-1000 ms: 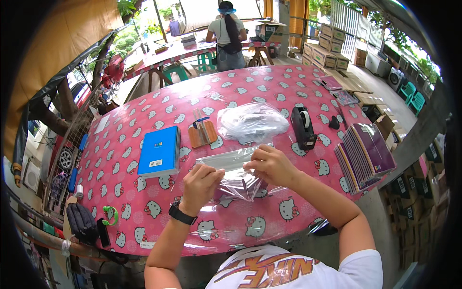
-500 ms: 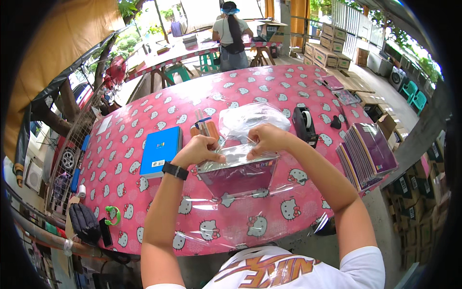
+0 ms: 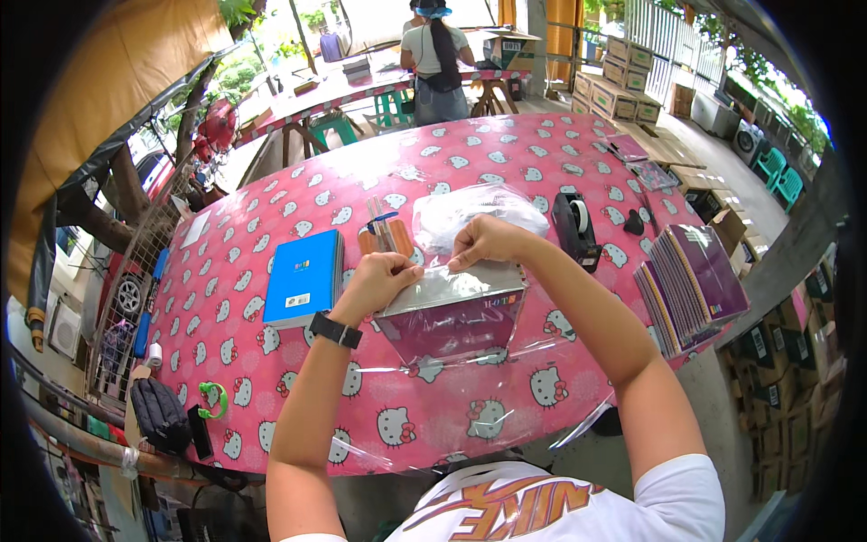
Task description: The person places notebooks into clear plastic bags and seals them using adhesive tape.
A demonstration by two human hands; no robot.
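In front of me a purple book bundle (image 3: 452, 332) stands on the table under clear plastic film (image 3: 459, 285). My left hand (image 3: 377, 282), with a black watch at the wrist, pinches the film at the bundle's far left top edge. A short way to its right, my right hand (image 3: 492, 242) has thumb and fingers closed on the film along the same edge. Whether the bundle is one thick book or several cannot be told. Just beyond the hands lies a crumpled heap of clear plastic (image 3: 479, 210).
Blue books (image 3: 302, 275) lie left of an orange holder with pens (image 3: 388, 237). A black tape dispenser (image 3: 573, 230) and stacked purple spiral notebooks (image 3: 691, 285) are on the right. A pink patterned cloth (image 3: 397, 425) covers the table. Another person (image 3: 438, 68) stands at a far table.
Both hands have shifted slightly toward the bundle's far top edge, and the right hand has drawn closer to the left. The film lies flatter over the top.
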